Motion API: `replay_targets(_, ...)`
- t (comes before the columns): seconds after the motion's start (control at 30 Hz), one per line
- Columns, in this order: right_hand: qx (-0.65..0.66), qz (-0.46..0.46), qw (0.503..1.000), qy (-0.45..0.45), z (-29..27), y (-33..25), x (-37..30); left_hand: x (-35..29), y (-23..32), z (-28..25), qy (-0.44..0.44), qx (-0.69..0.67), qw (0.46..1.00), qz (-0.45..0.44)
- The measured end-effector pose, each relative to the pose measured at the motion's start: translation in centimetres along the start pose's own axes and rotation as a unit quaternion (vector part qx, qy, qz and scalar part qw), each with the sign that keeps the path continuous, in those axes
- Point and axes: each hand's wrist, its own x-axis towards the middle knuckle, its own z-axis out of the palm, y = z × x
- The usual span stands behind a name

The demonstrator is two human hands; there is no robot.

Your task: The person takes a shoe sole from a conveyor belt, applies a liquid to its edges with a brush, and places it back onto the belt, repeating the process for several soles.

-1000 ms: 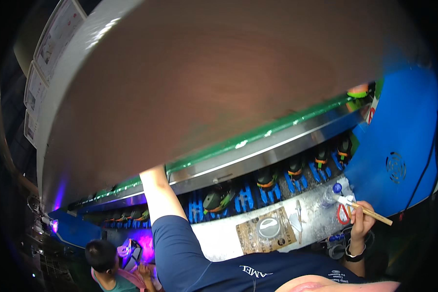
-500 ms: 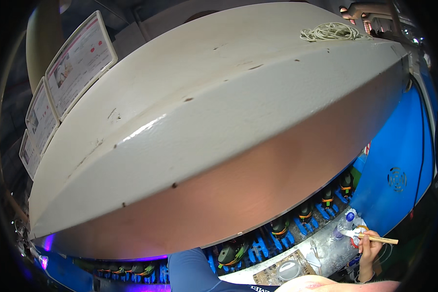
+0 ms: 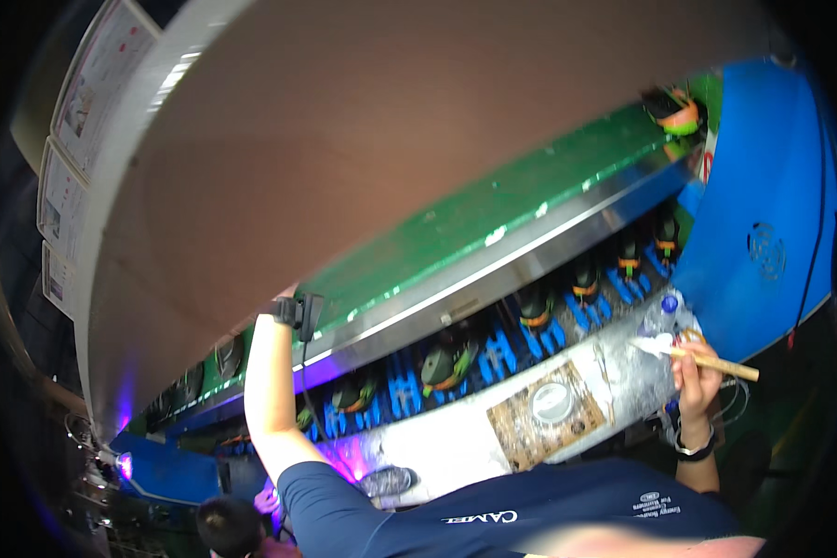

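Observation:
At the right, my right hand (image 3: 696,379) is closed round the wooden handle of a brush (image 3: 716,361), whose whitish head points left over the light work ledge (image 3: 446,454). A clear bottle with a blue cap (image 3: 670,305) stands just beyond the hand. My left arm reaches up at the left, and my left hand (image 3: 290,292) is at the lower edge of the big brown-and-white hood (image 3: 418,139). Its fingers are hidden. A black device (image 3: 301,316) with a cable is on that wrist. Dark shoes (image 3: 448,365) with green and orange trim sit on blue holders beyond the ledge.
A round translucent dish (image 3: 553,402) sits on a stained brown board (image 3: 504,432). A grey shoe (image 3: 388,481) lies on the ledge. Under the hood runs a green belt (image 3: 493,219) behind a metal rail (image 3: 474,302). Another person's head (image 3: 230,526) shows at lower left.
The view has shifted, and the green belt and metal rail now show under the hood. My left arm has come into sight, raised to the hood's edge. My right hand still holds the brush.

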Motion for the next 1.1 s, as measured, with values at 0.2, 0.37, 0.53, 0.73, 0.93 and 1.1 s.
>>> replay_targets(0.2, 0.041, 0.008, 0.997, -0.061, -0.2, -0.3, 1.0, -6.9, 4.7, 3.5, -0.133, 0.148, 0.967, 0.161)
replay_targets(0.37, 0.038, -0.012, 0.997, -0.061, -1.9, -0.5, 1.0, -0.6, 3.3, 4.4, -0.215, 0.117, 0.954, -0.176)
replay_targets(0.53, 0.043, -0.01, 0.999, -0.022, -3.9, -0.7, -0.5, 5.3, 5.8, 10.4, -0.348, 0.193, 0.875, -0.277)
replay_targets(0.73, 0.053, 0.049, 0.997, -0.04, -4.2, 0.0, -1.5, 5.8, 8.7, 9.1, -0.391, 0.186, 0.862, -0.264)
replay_targets(0.93, 0.043, 0.155, 0.968, -0.194, -1.4, 4.4, -1.6, -3.7, 12.8, 2.6, -0.249, -0.508, 0.773, -0.287)
replay_targets(1.1, -0.033, 0.119, 0.945, -0.302, 2.2, 9.7, -2.1, -18.5, 14.5, 4.0, -0.141, -0.66, 0.655, -0.339)
